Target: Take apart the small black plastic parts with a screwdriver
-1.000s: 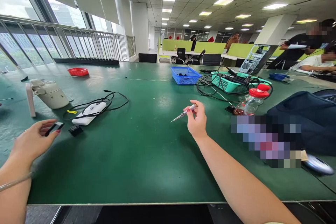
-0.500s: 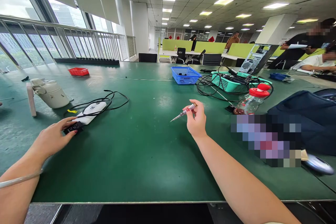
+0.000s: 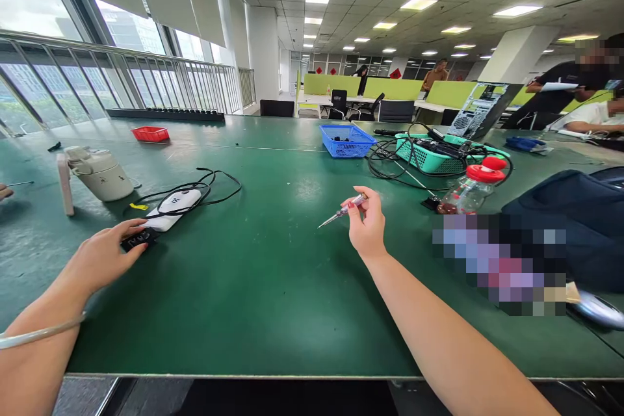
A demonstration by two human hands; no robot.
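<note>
My left hand [image 3: 104, 257] is closed around a small black block with pale marks [image 3: 138, 240], thumb on the near side and fingers over the far side. Just beyond the block lies a white oblong device [image 3: 176, 203] with a black cable [image 3: 212, 177] looped over it. My right hand [image 3: 368, 226] pinches a slim screwdriver with a clear handle [image 3: 341, 211]. Its metal tip points left and down, a little above the green table [image 3: 273, 312] or close to it; I cannot tell whether it touches.
Around the table stand a cream bottle [image 3: 104, 175], a red tray [image 3: 151, 134], a blue basket [image 3: 348, 143], a green basket [image 3: 424, 155] heaped with cables, a red-lidded jar [image 3: 468, 192] and a dark bag [image 3: 570, 227]. Another person's hand [image 3: 4, 192] shows at the left edge.
The whole view has shifted slightly to the right. Both hands keep their grips, and the other person's hand shows a bit more at the left edge.
</note>
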